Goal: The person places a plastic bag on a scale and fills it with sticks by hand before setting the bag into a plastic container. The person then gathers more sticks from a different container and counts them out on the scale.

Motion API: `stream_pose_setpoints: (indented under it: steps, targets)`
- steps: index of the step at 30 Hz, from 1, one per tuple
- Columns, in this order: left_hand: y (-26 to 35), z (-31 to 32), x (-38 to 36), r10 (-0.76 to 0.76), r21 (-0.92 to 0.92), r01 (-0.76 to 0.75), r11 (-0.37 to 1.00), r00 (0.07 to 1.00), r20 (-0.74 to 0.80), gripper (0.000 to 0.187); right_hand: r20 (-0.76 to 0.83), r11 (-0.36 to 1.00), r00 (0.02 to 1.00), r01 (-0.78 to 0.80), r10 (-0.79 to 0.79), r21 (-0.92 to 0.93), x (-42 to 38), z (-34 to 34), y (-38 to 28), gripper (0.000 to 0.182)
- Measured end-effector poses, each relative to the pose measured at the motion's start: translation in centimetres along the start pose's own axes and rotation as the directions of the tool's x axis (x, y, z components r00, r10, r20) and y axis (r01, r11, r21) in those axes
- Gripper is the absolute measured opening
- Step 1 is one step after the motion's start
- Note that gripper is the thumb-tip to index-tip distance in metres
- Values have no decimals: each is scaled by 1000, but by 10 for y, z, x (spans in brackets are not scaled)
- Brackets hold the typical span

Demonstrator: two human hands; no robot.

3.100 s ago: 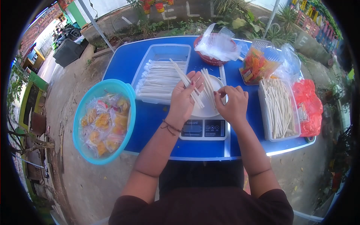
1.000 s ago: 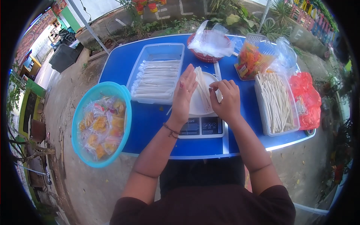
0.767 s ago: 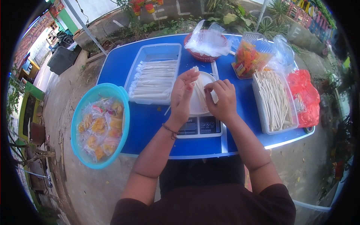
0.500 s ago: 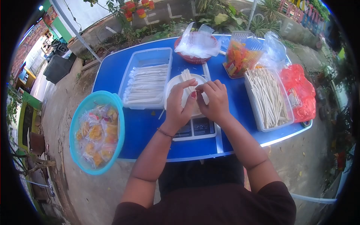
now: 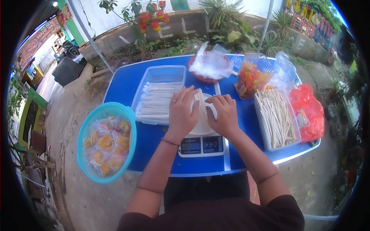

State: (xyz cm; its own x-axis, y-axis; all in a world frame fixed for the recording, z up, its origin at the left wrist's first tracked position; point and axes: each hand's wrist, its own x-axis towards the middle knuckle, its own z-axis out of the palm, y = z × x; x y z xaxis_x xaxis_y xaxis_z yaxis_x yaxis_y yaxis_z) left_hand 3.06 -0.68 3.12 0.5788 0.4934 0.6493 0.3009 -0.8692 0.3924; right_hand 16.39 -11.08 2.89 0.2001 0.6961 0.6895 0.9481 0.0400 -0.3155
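On the blue table stands a kitchen scale (image 5: 201, 146) with a round white plate (image 5: 203, 129) on top. Pale sticks (image 5: 199, 101) lie on the plate between the hands. My left hand (image 5: 183, 113) is at the plate's left side, fingers apart, its thumb beside the sticks. My right hand (image 5: 222, 115) is at the plate's right side, thumb and fingers curled close together; whether something small is between them is hidden. A clear tray of wrapped white sticks (image 5: 160, 96) is left of the plate, and a clear box of loose pale sticks (image 5: 275, 117) is to the right.
A turquoise basin (image 5: 133, 144) with bagged snacks is at the table's left. A red basket (image 5: 209, 79) holding clear bags stands at the back. A plastic container of orange and yellow packets (image 5: 250, 79) and a red plastic bag (image 5: 310, 113) are on the right.
My hands have moved apart, and the sticks and the scale's panel show more. The whole view has shifted, with the table lower in the frame.
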Motion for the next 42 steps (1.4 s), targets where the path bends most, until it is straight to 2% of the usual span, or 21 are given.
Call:
stream_pose_setpoints:
  steps: [2, 3, 6, 9, 11, 14, 15, 18, 19, 21, 25, 28, 31, 32, 34, 35, 37, 39, 40, 42]
  targets:
    - [-12, 4, 11, -97, -3, 97, 995, 995, -28, 36, 5, 998, 1000, 16, -16, -66, 16, 3, 2, 25]
    - [-17, 6, 17, -125, 61, 125, 990, 992, -12, 41, 8, 995, 1000, 23, -23, -100, 26, 6, 3, 25]
    - [-34, 22, 46, -278, 112, 273, 956, 960, 35, 45, -72, 973, 996, 36, -53, -227, 66, 24, 11, 29]
    - [-36, 24, 76, -387, 37, 386, 922, 912, 133, 48, 12, 946, 1000, 10, -6, -323, 96, 54, 23, 37]
    - [-37, 31, 80, -364, 47, 361, 932, 924, 117, 49, 109, 923, 992, -23, 70, -385, 109, 74, 34, 39]
    - [-40, 36, 75, -328, 70, 322, 944, 936, 125, 51, 223, 926, 966, -41, 133, -375, 120, 82, 45, 35]
    - [-41, 36, 71, -316, 77, 308, 948, 939, 135, 52, 117, 928, 990, -29, 78, -371, 121, 84, 46, 31]
    - [-37, 33, 63, -260, 99, 251, 963, 961, 94, 57, -59, 965, 998, -28, 13, -262, 118, 68, 45, 26]
    - [-33, 30, 62, -180, 111, 176, 978, 983, 30, 59, -132, 974, 990, 26, -57, -225, 118, 54, 38, 20]
    - [-23, 17, 62, -13, 149, 27, 988, 995, -95, 63, -111, 978, 980, 148, -165, -147, 113, 27, 29, 15]
    - [2, -11, 69, 317, 219, -291, 931, 943, -99, 72, 13, 920, 920, 391, -391, -37, 102, -8, 20, 16]
    - [14, -27, 61, 194, -176, -180, 968, 979, 66, 69, 162, 927, 928, 296, -337, 232, 87, -33, 6, 25]
    - [24, -45, 48, 207, -84, -202, 976, 977, 56, 54, 55, 873, 964, 211, -261, 439, 67, -50, -2, 31]
    - [27, -52, 43, 90, -262, -46, 964, 984, 156, 48, 30, 824, 985, 124, -168, 553, 59, -51, -5, 32]
    - [33, -62, 33, -79, -529, 301, 794, 912, 401, 35, 19, 659, 999, -32, 27, 751, 45, -51, -10, 33]
    - [33, -58, 25, -99, -754, 470, 459, 870, 482, 28, 80, 601, 993, -115, 85, 791, 40, -52, -10, 34]
    - [26, -52, 16, -154, -696, 534, 481, 832, 533, 29, 214, 464, 960, -276, 183, 842, 33, -55, -9, 35]
    - [12, -35, 4, -179, -671, 550, 497, 822, 541, 29, 233, 387, 947, -306, 223, 870, 23, -35, 3, 39]
    - [11, -32, 0, -188, -704, 589, 396, 803, 566, 29, 242, 347, 940, -316, 240, 883, 18, -23, 10, 41]
    - [11, -26, -5, -195, -742, 645, 183, 763, 616, 28, 289, 437, 918, -385, 271, 813, 6, -12, 13, 33]
